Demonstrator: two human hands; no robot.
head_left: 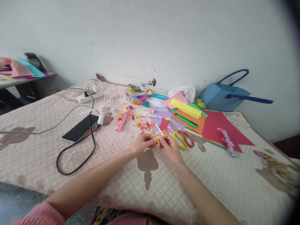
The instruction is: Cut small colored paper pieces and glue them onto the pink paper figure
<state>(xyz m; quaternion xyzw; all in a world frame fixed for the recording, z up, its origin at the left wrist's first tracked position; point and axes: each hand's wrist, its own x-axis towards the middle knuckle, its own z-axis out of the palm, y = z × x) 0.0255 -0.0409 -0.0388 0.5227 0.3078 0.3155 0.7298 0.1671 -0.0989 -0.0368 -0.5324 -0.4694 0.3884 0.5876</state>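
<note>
Both hands meet over the middle of the quilted cloth, pinching one small piece of yellow paper [158, 141]. My left hand [142, 144] grips it from the left, my right hand [170, 147] from the right. Fingers cover part of the paper, so its full shape is hidden. Just beyond my fingertips lie a white pen [159, 129] and a scatter of paper scraps [143, 125]. To the right of my right hand rest yellow-handled scissors [180, 140] and red-handled scissors [189, 139].
A hot glue gun [101, 115] stands left, beside a black tablet-like slab [81, 128], cables and a power strip [90, 97]. Coloured paper sheets [220, 125], a green cutter [187, 121] and a blue bag [225, 96] lie right. Decorated paper pieces [122, 120] sit left of the scraps.
</note>
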